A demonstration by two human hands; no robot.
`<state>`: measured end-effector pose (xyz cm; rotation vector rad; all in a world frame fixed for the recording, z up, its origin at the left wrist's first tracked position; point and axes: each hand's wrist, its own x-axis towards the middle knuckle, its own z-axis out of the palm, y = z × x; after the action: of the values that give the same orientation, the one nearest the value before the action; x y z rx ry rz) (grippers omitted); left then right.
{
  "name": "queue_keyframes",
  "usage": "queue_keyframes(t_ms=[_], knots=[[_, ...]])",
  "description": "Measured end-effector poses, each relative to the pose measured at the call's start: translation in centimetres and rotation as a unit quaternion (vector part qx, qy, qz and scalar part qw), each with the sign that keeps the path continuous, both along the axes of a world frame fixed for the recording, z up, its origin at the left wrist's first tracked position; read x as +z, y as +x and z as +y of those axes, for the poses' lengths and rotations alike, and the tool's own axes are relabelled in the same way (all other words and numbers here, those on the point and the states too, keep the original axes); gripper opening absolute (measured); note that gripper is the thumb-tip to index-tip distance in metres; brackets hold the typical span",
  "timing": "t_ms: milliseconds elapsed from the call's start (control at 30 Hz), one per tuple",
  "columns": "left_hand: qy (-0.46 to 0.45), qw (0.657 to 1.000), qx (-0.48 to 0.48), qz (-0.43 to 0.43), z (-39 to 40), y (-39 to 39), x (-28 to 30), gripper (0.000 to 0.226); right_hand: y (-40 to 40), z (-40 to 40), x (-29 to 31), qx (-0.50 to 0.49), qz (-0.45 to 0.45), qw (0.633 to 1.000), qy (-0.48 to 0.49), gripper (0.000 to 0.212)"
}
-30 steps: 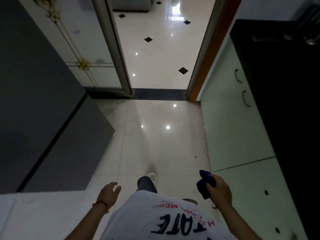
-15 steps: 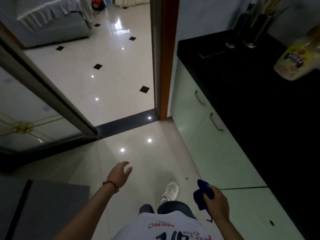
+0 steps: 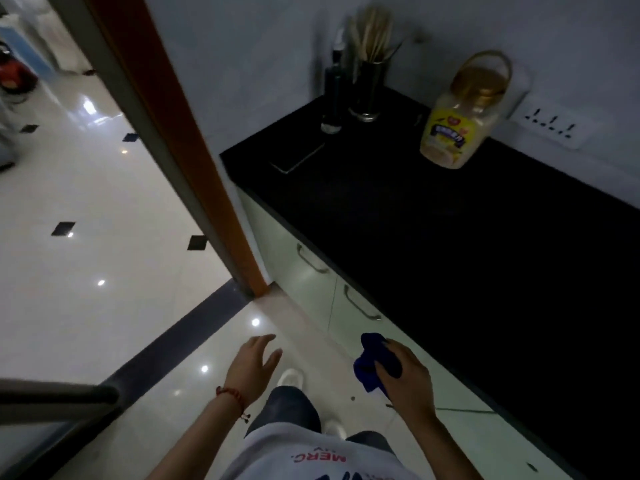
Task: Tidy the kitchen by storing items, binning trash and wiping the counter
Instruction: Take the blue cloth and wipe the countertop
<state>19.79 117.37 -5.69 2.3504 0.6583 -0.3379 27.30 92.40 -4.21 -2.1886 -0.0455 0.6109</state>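
Low in the frame, right of centre, the right hand [image 3: 410, 374] is gripping a bunched dark blue cloth [image 3: 372, 367], crumpled into a soft wad and poking out past the fingers, over the floor just beside the pale cabinets [image 3: 311, 282]. The left hand [image 3: 252, 363] is hanging open and empty, fingers loosely spread. The black desk [image 3: 467, 237] is filling the right side, carrying a yellow-labelled jar [image 3: 457, 129] at the upper right.

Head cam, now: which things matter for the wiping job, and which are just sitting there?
In play: blue cloth held in right hand; black counter; left hand, empty.

Just there: yellow jar, chopstick holder, dark bottle, wall socket.
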Motion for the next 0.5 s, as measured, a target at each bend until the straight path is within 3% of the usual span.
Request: queue_keyframes(t_ms=[67,200,333,500], knots=[[0.017,0.997,-0.071,-0.035,0.4,4.5,0.8,0.044,0.8,-0.1,0.7,-0.037,-0.039,0.999,-0.006,0.036],[0.027,0.97,-0.205,-0.126,0.3,13.0,2.5,0.062,2.9,0.5,2.4,-0.15,-0.155,0.976,0.007,0.041],[0.064,0.92,-0.321,-0.215,-0.4,20.3,2.9,0.045,5.8,0.7,3.3,-0.29,-0.186,0.938,0.018,0.043],[0.137,0.884,-0.422,-0.146,-1.6,26.7,1.7,0.048,9.7,0.5,4.0,-0.418,-0.194,0.888,0.01,0.04]])
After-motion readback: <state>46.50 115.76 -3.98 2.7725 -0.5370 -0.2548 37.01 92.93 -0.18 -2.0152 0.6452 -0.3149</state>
